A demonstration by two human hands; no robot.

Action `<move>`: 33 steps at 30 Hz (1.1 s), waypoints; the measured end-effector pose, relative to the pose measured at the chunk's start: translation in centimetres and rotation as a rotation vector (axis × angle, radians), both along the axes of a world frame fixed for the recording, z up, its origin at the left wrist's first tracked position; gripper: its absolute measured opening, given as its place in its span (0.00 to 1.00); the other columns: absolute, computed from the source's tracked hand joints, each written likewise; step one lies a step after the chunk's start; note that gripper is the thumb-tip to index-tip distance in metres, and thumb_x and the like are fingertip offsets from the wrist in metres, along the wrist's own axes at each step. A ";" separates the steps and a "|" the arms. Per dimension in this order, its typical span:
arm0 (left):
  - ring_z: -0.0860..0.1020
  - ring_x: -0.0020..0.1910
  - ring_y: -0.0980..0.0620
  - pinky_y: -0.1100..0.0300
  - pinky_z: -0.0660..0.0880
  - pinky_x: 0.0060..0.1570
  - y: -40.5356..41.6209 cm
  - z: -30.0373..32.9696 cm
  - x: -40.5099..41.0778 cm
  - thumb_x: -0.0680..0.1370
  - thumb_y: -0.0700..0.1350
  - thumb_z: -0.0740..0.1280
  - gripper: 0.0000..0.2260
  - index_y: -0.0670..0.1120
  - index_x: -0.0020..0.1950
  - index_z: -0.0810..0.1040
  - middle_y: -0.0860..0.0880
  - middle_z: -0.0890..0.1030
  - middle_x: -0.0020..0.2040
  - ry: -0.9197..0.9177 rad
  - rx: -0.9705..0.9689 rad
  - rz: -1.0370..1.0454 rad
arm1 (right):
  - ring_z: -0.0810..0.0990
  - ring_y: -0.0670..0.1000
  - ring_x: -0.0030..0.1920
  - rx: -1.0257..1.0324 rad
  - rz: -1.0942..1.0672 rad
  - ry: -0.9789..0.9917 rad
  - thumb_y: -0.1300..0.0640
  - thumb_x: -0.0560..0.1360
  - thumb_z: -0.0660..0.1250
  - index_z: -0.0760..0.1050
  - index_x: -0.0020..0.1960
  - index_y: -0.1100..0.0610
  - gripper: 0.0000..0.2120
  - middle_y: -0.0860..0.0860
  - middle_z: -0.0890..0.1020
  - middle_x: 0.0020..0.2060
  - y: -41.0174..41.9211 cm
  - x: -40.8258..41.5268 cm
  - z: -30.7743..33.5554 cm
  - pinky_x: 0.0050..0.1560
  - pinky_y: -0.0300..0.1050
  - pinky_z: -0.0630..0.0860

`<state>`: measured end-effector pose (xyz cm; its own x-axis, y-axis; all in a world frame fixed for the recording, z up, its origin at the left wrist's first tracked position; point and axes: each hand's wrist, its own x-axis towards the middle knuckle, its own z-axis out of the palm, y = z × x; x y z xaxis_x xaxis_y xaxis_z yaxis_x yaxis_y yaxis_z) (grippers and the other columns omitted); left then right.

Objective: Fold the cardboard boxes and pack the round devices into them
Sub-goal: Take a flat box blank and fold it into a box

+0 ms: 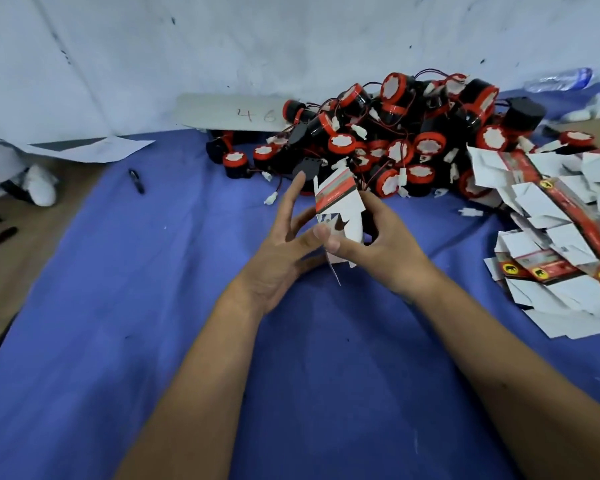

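Here, both forearms reach in over the blue cloth (pixel 153 271) covering the counter. Landmark: the half-folded cardboard box (pixel 338 209), held up above the cloth. Right hand (pixel 378 244), grip grasping the box, thumb pinching its lower white panel. Left hand (pixel 281 247) just left of the box, thumb against its edge, fingers straight and spread, grip released. Right of the box, a loose heap of flat box blanks (pixel 555 230), white with red strips. Beyond the box, a pile of round devices (pixel 395 133), black with red rims, thin wires trailing. Far left of the box, a black pen (pixel 136 181). Behind all, a white wall (pixel 222 46).
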<state>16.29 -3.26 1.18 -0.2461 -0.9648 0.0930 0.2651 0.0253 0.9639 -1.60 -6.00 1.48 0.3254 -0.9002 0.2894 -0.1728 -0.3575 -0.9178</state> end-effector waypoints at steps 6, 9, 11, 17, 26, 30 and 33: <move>0.85 0.53 0.51 0.54 0.81 0.50 -0.1 0.0 0.1 0.70 0.51 0.77 0.35 0.61 0.75 0.71 0.49 0.81 0.62 -0.065 -0.057 0.085 | 0.84 0.51 0.55 0.029 0.145 -0.022 0.42 0.67 0.76 0.69 0.74 0.49 0.39 0.47 0.82 0.61 0.4 -0.2 0.3 0.43 0.51 0.83; 0.83 0.59 0.50 0.52 0.82 0.54 0.0 0.1 0.0 0.71 0.57 0.75 0.30 0.63 0.73 0.73 0.50 0.82 0.64 -0.135 -0.081 0.162 | 0.85 0.55 0.51 0.113 0.209 -0.181 0.44 0.74 0.72 0.56 0.81 0.39 0.40 0.51 0.81 0.61 0.6 -0.1 0.4 0.37 0.53 0.82; 0.81 0.63 0.54 0.56 0.81 0.55 0.1 0.0 -0.2 0.74 0.62 0.71 0.29 0.62 0.74 0.71 0.54 0.82 0.65 -0.268 -0.190 0.250 | 0.86 0.57 0.50 0.066 0.240 -0.177 0.46 0.79 0.68 0.51 0.81 0.34 0.37 0.49 0.82 0.60 0.8 -0.4 0.5 0.38 0.54 0.84; 0.80 0.58 0.65 0.72 0.76 0.49 -0.1 -0.4 -0.7 0.78 0.64 0.64 0.29 0.54 0.76 0.72 0.62 0.79 0.63 -0.352 -0.359 0.522 | 0.85 0.60 0.48 -0.017 0.218 -0.085 0.51 0.83 0.61 0.55 0.80 0.33 0.30 0.46 0.82 0.62 0.5 -0.5 -0.1 0.37 0.58 0.84; 0.84 0.50 0.50 0.54 0.82 0.36 -0.7 -0.6 -0.2 0.81 0.59 0.68 0.16 0.47 0.57 0.77 0.49 0.81 0.57 -0.398 -0.360 0.753 | 0.75 0.50 0.60 -0.322 -0.137 0.304 0.48 0.77 0.61 0.68 0.72 0.47 0.23 0.42 0.78 0.62 -0.3 0.3 -0.9 0.51 0.53 0.80; 0.82 0.52 0.55 0.55 0.80 0.44 -0.4 -0.6 -0.6 0.82 0.59 0.65 0.18 0.48 0.63 0.79 0.50 0.78 0.62 -0.596 -0.482 0.713 | 0.77 0.42 0.61 -0.267 -0.102 0.189 0.40 0.75 0.68 0.64 0.72 0.45 0.29 0.42 0.78 0.62 -0.2 0.4 -1.2 0.49 0.44 0.83; 0.80 0.46 0.55 0.71 0.72 0.43 -0.3 -0.5 -0.5 0.84 0.57 0.61 0.20 0.43 0.61 0.80 0.48 0.80 0.58 -0.747 -0.647 0.780 | 0.77 0.39 0.63 -0.266 -0.090 0.159 0.45 0.75 0.74 0.61 0.77 0.45 0.36 0.42 0.78 0.64 -0.2 0.4 -0.8 0.53 0.38 0.80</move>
